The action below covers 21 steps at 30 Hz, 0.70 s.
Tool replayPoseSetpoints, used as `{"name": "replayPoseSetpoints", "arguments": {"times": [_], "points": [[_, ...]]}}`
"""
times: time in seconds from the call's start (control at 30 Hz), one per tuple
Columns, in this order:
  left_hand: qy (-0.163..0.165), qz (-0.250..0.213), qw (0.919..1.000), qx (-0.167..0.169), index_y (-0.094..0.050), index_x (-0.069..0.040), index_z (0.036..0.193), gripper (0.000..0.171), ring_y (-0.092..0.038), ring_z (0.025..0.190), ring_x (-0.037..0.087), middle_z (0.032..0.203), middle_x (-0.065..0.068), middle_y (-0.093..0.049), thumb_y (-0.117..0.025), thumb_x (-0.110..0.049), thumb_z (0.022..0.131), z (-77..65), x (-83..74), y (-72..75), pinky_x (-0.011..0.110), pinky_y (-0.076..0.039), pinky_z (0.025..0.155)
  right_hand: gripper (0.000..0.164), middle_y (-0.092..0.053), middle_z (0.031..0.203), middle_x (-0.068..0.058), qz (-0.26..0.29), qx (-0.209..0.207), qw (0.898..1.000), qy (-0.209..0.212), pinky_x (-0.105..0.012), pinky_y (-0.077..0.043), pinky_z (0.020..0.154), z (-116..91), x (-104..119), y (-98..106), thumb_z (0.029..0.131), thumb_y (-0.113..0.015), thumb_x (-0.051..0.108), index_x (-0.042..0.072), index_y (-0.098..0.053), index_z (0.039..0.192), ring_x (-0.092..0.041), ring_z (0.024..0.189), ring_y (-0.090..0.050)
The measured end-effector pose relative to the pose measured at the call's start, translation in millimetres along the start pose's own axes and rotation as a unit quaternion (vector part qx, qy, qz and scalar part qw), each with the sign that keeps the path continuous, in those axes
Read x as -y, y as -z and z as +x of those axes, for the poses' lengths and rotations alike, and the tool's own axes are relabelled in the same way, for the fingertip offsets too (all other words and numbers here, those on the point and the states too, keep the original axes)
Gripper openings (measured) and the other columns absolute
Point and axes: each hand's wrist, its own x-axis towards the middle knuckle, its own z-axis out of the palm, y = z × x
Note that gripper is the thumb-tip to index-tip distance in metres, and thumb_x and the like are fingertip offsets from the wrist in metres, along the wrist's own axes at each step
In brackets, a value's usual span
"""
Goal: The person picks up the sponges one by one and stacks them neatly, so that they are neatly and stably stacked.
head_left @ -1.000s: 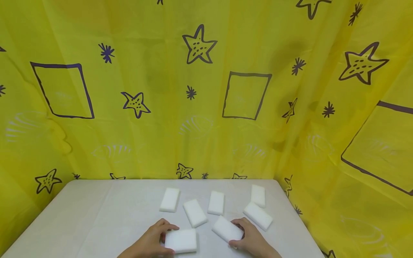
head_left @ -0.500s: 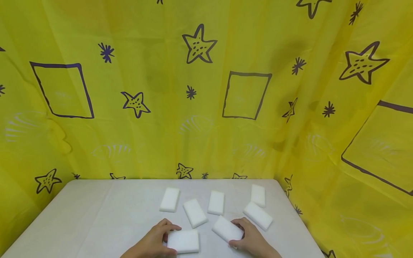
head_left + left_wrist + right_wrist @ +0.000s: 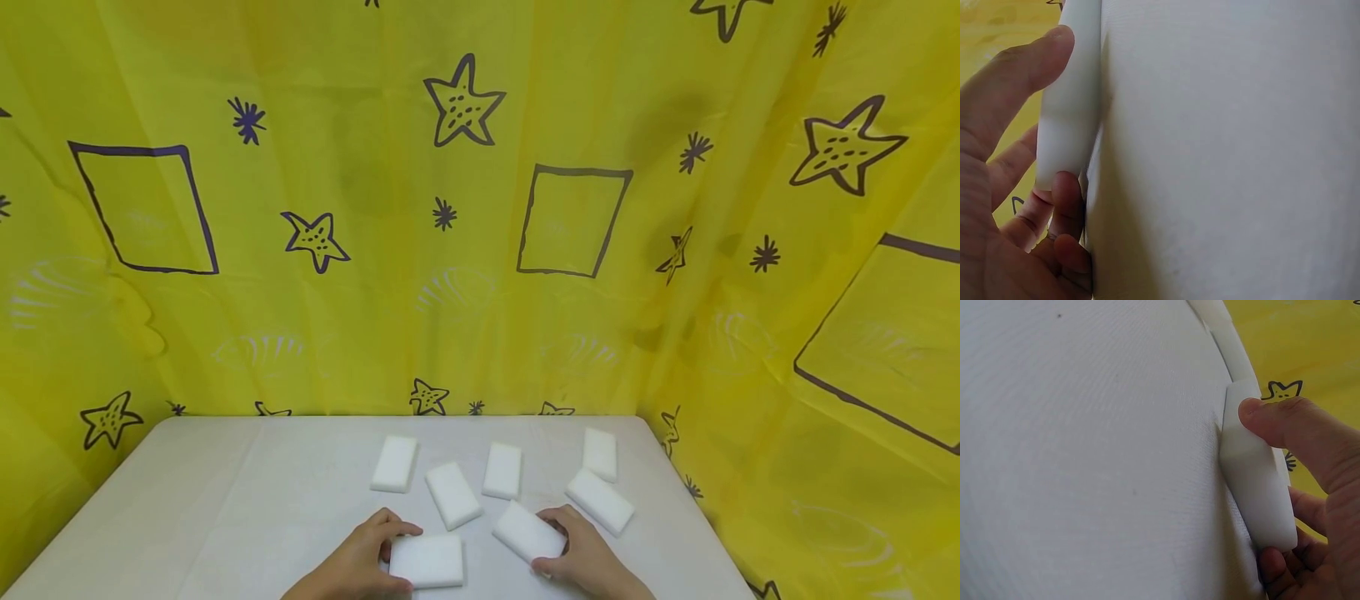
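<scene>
Two white sponge blocks lie near the table's front, one in each hand. My left hand grips the left white sponge block by its left end, thumb on the near edge and a finger on the far edge. In the left wrist view this block lies flat on the table between thumb and curled fingers. My right hand holds the right white sponge block, which lies slanted, by its right end. The right wrist view shows the thumb pressed on the side of that block.
Several more white sponge blocks lie behind the hands: a back left one, a slanted one, a middle one, and two touching at the right, the rear one and the front one. A yellow patterned curtain surrounds the white table.
My left hand has slid its sponge block slightly to the right, mostly in the first half second. The right hand and its sponge block have stayed in place.
</scene>
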Motion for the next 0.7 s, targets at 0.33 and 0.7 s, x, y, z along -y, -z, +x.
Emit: {"name": "replayPoseSetpoints", "arguments": {"times": [0.33,0.7], "points": [[0.007,0.002,0.9999,-0.006,-0.066,-0.011,0.122,0.063,-0.044,0.075,-0.002,0.099,-0.006,-0.048,-0.088,-0.038,0.069,0.4,2.1,-1.8,0.018,-0.043,0.068,0.067,-0.058,0.115,-0.001,-0.010,0.006,1.000,0.000,-0.040,-0.050,0.085,1.2,0.6,1.0,0.075,-0.084,0.039,0.007,-0.057,0.127,-0.018,0.098,-0.053],[-0.010,0.015,0.9995,-0.027,-0.066,-0.012,0.120,0.064,-0.044,0.073,-0.004,0.096,-0.009,-0.049,-0.087,-0.043,0.068,-1.3,4.3,-1.6,0.018,-0.043,0.066,0.068,-0.060,0.115,-0.003,-0.008,0.015,1.000,-0.021,-0.049,-0.049,0.088,4.1,4.3,4.2,0.073,-0.085,0.040,0.008,-0.057,0.125,-0.021,0.100,-0.055]]}}
